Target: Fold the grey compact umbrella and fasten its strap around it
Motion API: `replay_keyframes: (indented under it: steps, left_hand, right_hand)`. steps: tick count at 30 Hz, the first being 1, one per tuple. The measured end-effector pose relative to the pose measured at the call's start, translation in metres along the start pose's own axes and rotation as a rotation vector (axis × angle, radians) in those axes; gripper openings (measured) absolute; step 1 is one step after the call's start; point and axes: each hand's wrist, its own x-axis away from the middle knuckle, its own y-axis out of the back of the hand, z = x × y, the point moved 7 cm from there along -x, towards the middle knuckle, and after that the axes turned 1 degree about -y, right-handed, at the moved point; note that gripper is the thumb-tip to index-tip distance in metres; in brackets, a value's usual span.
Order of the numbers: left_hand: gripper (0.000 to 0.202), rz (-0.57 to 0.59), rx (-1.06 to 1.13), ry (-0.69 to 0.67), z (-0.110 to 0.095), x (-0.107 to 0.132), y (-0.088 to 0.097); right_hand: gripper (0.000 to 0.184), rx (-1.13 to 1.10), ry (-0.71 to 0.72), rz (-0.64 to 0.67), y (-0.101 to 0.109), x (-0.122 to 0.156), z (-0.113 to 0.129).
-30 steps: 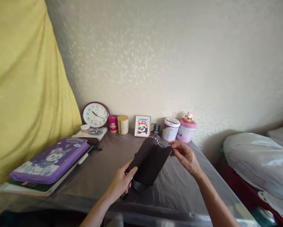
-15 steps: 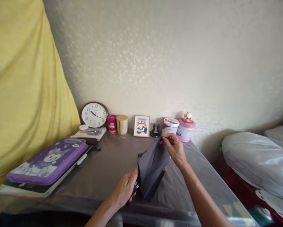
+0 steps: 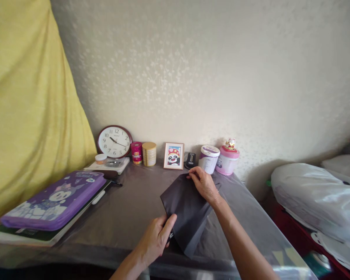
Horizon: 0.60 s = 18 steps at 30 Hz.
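Note:
A dark grey piece of fabric [image 3: 186,212], seemingly the canopy of a folding umbrella, lies slanted over the table's plastic-covered top [image 3: 128,210]. My left hand [image 3: 157,239] is closed round its lower end, where a small black part shows between the fingers. At the fabric's upper edge my right hand [image 3: 202,184] pinches and presses the cloth down with bent fingers.
Along the wall stand a clock [image 3: 115,141], a pink tin [image 3: 136,152], a gold tin [image 3: 149,153], a panda picture frame [image 3: 173,155], a white jar [image 3: 208,158] and a pink jar [image 3: 227,159]. A purple case [image 3: 53,200] lies left; a white plastic bag [image 3: 317,198] right.
The fabric, held up and hanging loose before, now lies flatter and lower on the table. My right hand has moved left and down onto its top edge.

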Motion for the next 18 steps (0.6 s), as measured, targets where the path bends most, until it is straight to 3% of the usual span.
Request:
replay_keyframes:
  steps: [5,10,14,18]
  left_hand:
    - [0.046,-0.036,0.043,0.014,0.007,-0.002,0.003]
    - [0.044,-0.097,0.093,0.031,0.004,-0.002,0.017]
    - [0.054,-0.140,0.050,0.063,0.003,0.001,0.029]
    - [0.064,-0.189,-0.011,-0.063,-0.003,0.002,0.037]
  right_hand:
    - [0.035,0.077,0.144,0.071,0.010,0.015,0.014]
    - [0.062,0.394,0.401,0.229,0.012,0.041,0.033]
    - [0.070,0.590,0.406,0.267,0.003,0.044,0.027]
    - [0.067,0.649,0.356,0.313,-0.004,0.042,0.020]
